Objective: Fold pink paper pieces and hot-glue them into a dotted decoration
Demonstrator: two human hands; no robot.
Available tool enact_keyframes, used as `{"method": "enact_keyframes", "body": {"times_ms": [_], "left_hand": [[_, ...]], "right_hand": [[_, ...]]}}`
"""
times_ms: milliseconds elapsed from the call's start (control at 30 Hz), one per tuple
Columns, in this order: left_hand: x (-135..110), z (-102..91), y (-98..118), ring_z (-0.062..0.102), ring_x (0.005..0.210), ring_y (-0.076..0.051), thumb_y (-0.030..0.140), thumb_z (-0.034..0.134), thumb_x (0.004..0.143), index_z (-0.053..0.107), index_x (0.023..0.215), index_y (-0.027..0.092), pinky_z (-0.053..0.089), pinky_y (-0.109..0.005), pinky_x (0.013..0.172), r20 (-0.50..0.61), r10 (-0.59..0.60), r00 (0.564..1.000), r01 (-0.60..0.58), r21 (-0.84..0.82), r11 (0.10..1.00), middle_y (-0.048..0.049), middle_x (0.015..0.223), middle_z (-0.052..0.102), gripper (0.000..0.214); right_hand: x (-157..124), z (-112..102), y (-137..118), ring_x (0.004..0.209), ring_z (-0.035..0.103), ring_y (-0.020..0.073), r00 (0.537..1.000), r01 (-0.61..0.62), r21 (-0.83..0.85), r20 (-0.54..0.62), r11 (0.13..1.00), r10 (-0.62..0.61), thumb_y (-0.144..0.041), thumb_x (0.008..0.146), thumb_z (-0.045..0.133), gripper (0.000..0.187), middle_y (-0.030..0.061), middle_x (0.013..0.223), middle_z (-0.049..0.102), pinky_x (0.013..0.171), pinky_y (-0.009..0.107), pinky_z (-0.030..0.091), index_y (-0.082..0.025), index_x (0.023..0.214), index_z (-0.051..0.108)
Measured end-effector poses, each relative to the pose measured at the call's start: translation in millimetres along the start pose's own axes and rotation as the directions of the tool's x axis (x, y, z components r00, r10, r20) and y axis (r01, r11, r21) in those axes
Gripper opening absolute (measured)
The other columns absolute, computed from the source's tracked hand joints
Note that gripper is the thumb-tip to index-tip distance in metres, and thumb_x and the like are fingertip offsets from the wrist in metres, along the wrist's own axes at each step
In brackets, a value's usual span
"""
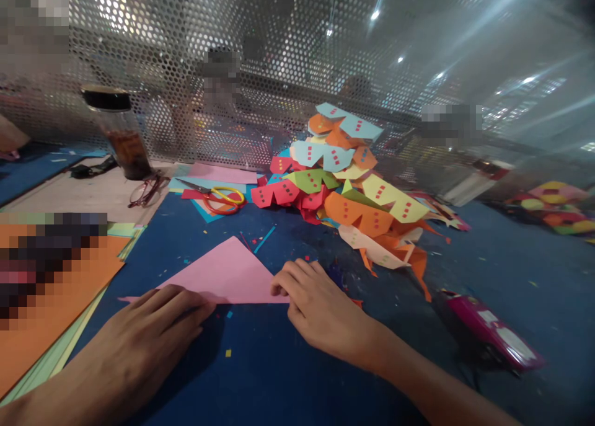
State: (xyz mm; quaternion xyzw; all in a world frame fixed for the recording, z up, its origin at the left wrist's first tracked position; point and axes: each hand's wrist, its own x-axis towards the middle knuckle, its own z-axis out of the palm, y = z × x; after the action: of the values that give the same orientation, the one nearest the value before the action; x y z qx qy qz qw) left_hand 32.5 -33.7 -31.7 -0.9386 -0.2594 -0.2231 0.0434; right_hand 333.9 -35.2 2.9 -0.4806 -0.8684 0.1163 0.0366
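Note:
A pink paper triangle (pixel 227 271) lies folded on the blue table (pixel 279 364), its long edge toward me. My left hand (pixel 153 327) lies flat with fingers stretched along that edge at the left. My right hand (pixel 316 302) has its fingers curled, fingertips pressing the triangle's right corner. Neither hand lifts the paper.
A heap of folded coloured paper pieces (pixel 353 178) rises behind. Yellow-handled scissors (pixel 218 198), glasses (pixel 146 191) and a dark jar (pixel 118 134) stand at the back left. Orange and green sheets (pixel 69 302) are stacked left. A magenta tool (pixel 493 333) lies right. A perforated metal screen (pixel 279 72) closes the back.

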Motion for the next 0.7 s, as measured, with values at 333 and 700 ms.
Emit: {"method": "enact_keyframes", "body": {"times_ms": [333,700], "left_hand": [[2,0.6,2,0.069,0.089,-0.019,0.022,0.039,0.104,0.067,0.117,0.02,0.054,-0.03,0.074,-0.047,-0.006,0.999,0.006,0.0,1.0,-0.0046,0.104,0.075,0.032],[2,4.5,-5,0.068,0.101,-0.018,0.018,0.042,0.102,0.065,0.127,0.022,0.057,-0.027,0.086,-0.035,-0.062,0.997,0.058,-0.109,0.992,-0.0046,0.114,0.074,0.034]], "right_hand": [[1,6,5,0.098,0.054,0.0217,0.993,0.067,-0.015,-0.096,0.998,-0.068,0.005,0.078,0.046,0.036,0.0036,0.106,0.064,0.095,0.043,0.034,-0.02,0.1,0.059],[6,14,-5,0.094,0.055,0.0197,0.96,0.177,-0.076,-0.208,0.981,-0.189,-0.022,0.1,0.06,0.004,0.0034,0.101,0.065,0.087,0.037,0.034,-0.019,0.099,0.062]]}}
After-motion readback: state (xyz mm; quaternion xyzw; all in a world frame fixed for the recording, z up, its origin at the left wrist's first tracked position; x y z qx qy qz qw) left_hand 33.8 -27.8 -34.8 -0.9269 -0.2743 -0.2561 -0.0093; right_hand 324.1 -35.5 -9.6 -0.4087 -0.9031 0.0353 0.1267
